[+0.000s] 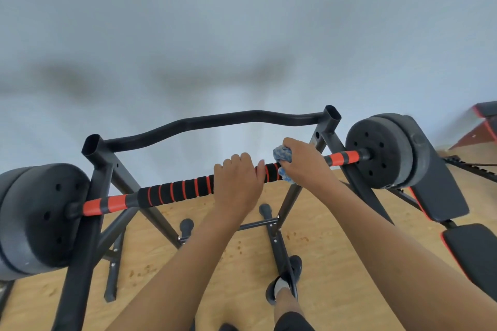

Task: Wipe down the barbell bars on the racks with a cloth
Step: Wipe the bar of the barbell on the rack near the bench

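This looks like the wiping step: on the bar [172, 192], which lies across the rack [99, 153], the left hand [238, 183] wraps its fingers round the middle, and the right hand [304, 166] just beside squeezes the blue cloth [282, 154], which should next slide toward the bar's end.

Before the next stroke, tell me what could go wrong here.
The blue cloth, bunched under the right hand, may catch on the ribbed black-and-orange foam barbell bar. A hard sideways push might roll or shift the bar on the black steel rack, despite the left hand grip; grey weight plates load both ends.
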Demonstrator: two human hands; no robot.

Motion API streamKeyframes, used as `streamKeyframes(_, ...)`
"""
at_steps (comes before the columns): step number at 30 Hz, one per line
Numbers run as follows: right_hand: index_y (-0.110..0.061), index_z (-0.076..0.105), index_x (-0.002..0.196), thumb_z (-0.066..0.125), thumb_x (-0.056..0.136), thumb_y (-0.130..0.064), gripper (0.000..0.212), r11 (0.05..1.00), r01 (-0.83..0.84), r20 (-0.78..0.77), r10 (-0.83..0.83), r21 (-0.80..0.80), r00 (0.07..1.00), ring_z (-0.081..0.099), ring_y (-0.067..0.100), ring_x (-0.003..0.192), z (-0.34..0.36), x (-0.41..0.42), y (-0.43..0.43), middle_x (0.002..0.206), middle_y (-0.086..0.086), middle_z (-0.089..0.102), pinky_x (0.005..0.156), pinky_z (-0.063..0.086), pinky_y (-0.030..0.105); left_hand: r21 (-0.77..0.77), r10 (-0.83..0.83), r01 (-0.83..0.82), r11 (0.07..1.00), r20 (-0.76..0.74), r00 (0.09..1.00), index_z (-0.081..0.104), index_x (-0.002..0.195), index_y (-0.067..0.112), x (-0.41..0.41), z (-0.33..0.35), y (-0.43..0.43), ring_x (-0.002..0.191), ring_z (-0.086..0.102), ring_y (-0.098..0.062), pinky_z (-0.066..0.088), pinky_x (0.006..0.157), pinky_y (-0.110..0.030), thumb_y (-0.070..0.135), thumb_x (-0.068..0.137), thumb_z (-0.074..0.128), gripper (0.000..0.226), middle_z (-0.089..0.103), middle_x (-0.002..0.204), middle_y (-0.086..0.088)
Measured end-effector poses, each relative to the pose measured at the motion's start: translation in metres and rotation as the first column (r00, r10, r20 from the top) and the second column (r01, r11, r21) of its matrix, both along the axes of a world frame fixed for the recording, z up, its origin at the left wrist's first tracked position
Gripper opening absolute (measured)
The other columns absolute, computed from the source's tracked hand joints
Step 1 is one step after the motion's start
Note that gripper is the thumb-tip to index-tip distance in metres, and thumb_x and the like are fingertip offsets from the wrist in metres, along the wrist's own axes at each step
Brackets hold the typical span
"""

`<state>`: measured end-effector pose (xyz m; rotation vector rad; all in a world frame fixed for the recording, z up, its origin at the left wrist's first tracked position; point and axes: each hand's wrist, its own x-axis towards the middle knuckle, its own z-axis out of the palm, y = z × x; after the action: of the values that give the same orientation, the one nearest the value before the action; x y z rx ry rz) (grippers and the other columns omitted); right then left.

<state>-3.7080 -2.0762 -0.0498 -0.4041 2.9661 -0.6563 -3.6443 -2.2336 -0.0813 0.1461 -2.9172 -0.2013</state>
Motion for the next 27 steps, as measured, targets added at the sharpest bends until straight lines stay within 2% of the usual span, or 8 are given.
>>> streamKeyframes(6,-0.027,0.037,0.073,0.059,0.092,-0.017,0.03,0.997,0.057,0.079,-0.053,-0.05,0.996,0.053,0.017,0.068,0.013,0.017,0.007,0.072,-0.003,0.05,0.066,0.051,0.037,0.138,-0.129,0.078,0.987,0.413,0.902,0.057,0.084,0.009,-0.038,0.017,-0.013,0.061,0.063,-0.021,0.051,0.065,-0.032,0.024,0.106,0.035,0.034,0.067,0.072,-0.005)
streamKeyframes(9,-0.028,0.032,0.07,0.059,0.093,-0.02,0.036,0.998,0.049,0.024,-0.05,0.051,0.998,0.049,0.015,0.067,0.017,0.02,0.006,0.067,-0.007,0.044,0.071,0.041,0.034,-0.061,-0.157,0.177,0.982,0.246,0.957,0.052,0.078,0.011,-0.02,0.01,-0.004,0.049,0.048,-0.016,0.037,0.05,-0.028,0.019,0.108,0.031,0.037,0.051,0.062,0.0)
streamKeyframes(11,-0.026,0.034,0.068,0.058,0.092,-0.018,0.035,0.996,0.029,0.043,-0.033,0.087,0.999,0.048,0.016,0.063,0.022,0.017,0.004,0.064,-0.005,0.043,0.069,0.038,0.032,-0.078,-0.107,0.12,0.99,0.152,0.983,0.047,0.058,0.015,-0.01,0.005,0.0,0.041,0.041,-0.015,0.035,0.047,-0.026,0.032,0.111,0.024,0.06,0.042,0.049,0.004)
streamKeyframes(14,-0.021,0.039,0.069,0.059,0.09,-0.012,0.03,0.997,0.018,0.143,-0.028,0.071,0.989,0.05,0.017,0.06,0.025,0.014,0.005,0.063,-0.004,0.044,0.059,0.035,0.025,-0.098,-0.1,0.097,0.99,-0.033,0.994,0.037,0.053,0.017,0.012,-0.016,0.006,0.038,0.033,-0.018,0.032,0.044,-0.029,0.03,0.109,0.031,0.057,0.03,0.045,0.004)
streamKeyframes(19,-0.022,0.042,0.071,0.06,0.093,-0.018,0.029,1.0,0.023,0.205,-0.024,0.008,0.978,0.048,0.015,0.062,0.029,0.022,0.015,0.067,-0.004,0.045,0.056,0.035,0.021,0.063,-0.008,-0.007,0.998,0.238,0.971,0.052,0.062,0.016,0.005,0.01,0.014,0.053,0.051,-0.018,0.048,0.061,-0.03,0.037,0.107,0.027,0.056,0.051,0.058,0.001)
streamKeyframes(23,-0.024,0.044,0.072,0.062,0.094,-0.017,0.03,1.0,0.0,0.219,-0.001,0.008,0.976,0.054,0.013,0.065,0.03,0.038,0.023,0.071,-0.003,0.053,0.055,0.035,0.016,0.259,-0.265,0.153,0.954,0.481,0.836,0.066,0.082,0.011,-0.014,0.018,-0.008,0.062,0.068,-0.019,0.057,0.078,-0.034,0.046,0.108,0.023,0.061,0.07,0.066,-0.002)
streamKeyframes(25,-0.024,0.046,0.074,0.063,0.094,-0.02,0.027,1.0,0.01,0.159,-0.01,0.003,0.987,0.059,0.017,0.066,0.025,0.046,0.026,0.072,-0.001,0.057,0.056,0.039,0.019,0.197,-0.312,0.246,0.949,0.469,0.826,0.065,0.082,0.011,-0.008,0.013,-0.009,0.055,0.066,-0.02,0.059,0.07,-0.034,0.045,0.109,0.02,0.062,0.066,0.061,-0.001)
streamKeyframes(27,-0.021,0.048,0.077,0.064,0.092,-0.022,0.022,1.0,0.025,0.095,-0.024,-0.011,0.995,0.062,0.021,0.067,0.019,0.05,0.026,0.072,0.002,0.059,0.056,0.045,0.027,0.033,-0.234,0.234,0.972,0.294,0.927,0.06,0.068,0.014,0.005,0.005,-0.002,0.05,0.059,-0.02,0.058,0.063,-0.035,0.046,0.109,0.019,0.066,0.056,0.056,0.0)
